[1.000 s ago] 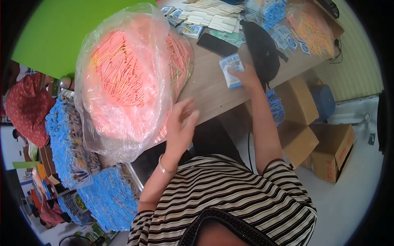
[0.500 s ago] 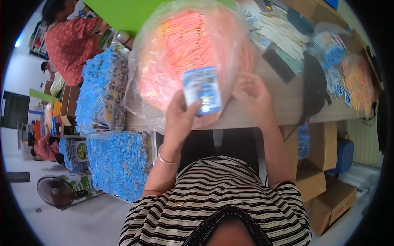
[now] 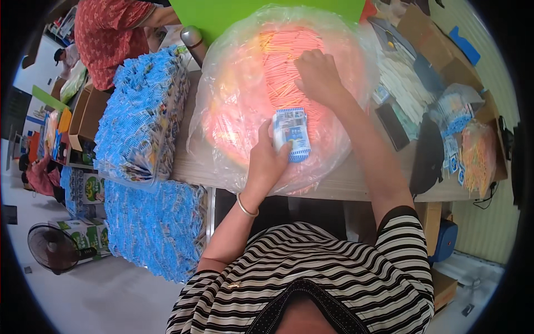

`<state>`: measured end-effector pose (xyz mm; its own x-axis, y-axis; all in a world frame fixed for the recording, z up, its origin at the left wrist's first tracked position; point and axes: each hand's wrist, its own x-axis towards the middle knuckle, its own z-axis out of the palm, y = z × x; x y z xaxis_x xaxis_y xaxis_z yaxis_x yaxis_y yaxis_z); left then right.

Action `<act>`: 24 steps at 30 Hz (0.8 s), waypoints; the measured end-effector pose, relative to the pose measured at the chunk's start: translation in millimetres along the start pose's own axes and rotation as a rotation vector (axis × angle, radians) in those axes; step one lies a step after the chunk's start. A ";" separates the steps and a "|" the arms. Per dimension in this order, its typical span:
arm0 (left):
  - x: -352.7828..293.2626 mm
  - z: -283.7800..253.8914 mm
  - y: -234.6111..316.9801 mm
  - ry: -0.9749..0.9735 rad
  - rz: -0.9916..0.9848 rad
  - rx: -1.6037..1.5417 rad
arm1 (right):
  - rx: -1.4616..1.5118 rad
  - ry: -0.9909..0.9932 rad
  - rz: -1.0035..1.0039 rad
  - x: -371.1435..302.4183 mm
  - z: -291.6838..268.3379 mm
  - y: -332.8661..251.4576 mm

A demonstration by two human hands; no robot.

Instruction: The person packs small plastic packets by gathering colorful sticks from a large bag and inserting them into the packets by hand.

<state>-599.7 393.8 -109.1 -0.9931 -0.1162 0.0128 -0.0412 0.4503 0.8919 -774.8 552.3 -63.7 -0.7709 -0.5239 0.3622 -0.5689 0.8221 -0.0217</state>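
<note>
Looking down, we see the wooden table (image 3: pixel 356 186), a pale smooth slab whose near edge runs just in front of our striped shirt; almost none of it is bare, only a thin strip along that edge. Most of its middle is taken by the big clear plastic bag (image 3: pixel 233 72), rounded, crinkled and glossy, stuffed with thin orange and pink sticks (image 3: pixel 278 61) lying in loose bundles. To the left, bulging stacks of blue printed packets (image 3: pixel 142 117) sit on the table's end and spill lower beside it, leaving no gap between them and the bag. On the right lie white paper strips (image 3: pixel 403 83), a flat black thing, and a smaller bag of orange sticks (image 3: pixel 479 153) near the far edge. Our right hand (image 3: pixel 318 75) rests on top of the big bag with fingers curled, pressing into the sticks; we cannot tell whether it grips any. Our left hand (image 3: pixel 266 161), a thin bangle at the wrist, is closed around a small blue-and-white packet (image 3: pixel 292 133), a flat rectangle held upright against the bag's near side, thumb across its lower corner. Another person in red stands beyond the table's far left corner.
</note>
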 end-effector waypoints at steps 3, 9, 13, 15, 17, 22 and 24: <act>-0.3 -5.2 11.1 -0.007 0.056 0.237 | -0.068 -0.095 -0.001 14.8 -1.7 -3.7; -4.1 -4.3 11.2 0.093 0.134 0.492 | -0.119 -0.116 0.055 28.7 9.0 -10.7; -4.4 -5.7 7.4 0.120 0.163 0.495 | -0.113 -0.095 0.060 29.6 20.2 -6.7; -5.1 -5.2 5.5 0.122 0.167 0.483 | -0.086 -0.056 0.061 27.2 22.9 -2.9; -5.4 -5.8 4.9 0.127 0.172 0.475 | -0.075 -0.054 0.087 28.3 25.9 -0.5; -6.3 -8.0 7.6 0.168 0.226 0.478 | 0.110 0.008 0.260 35.0 25.1 13.2; -6.0 -10.1 6.4 0.238 0.339 0.521 | 0.193 0.058 0.317 37.8 19.2 18.9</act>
<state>-592.9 388.4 -98.9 -0.9118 -0.0583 0.4065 0.1621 0.8583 0.4868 -820.2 543.7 -68.3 -0.9032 -0.2323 0.3610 -0.3523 0.8815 -0.3144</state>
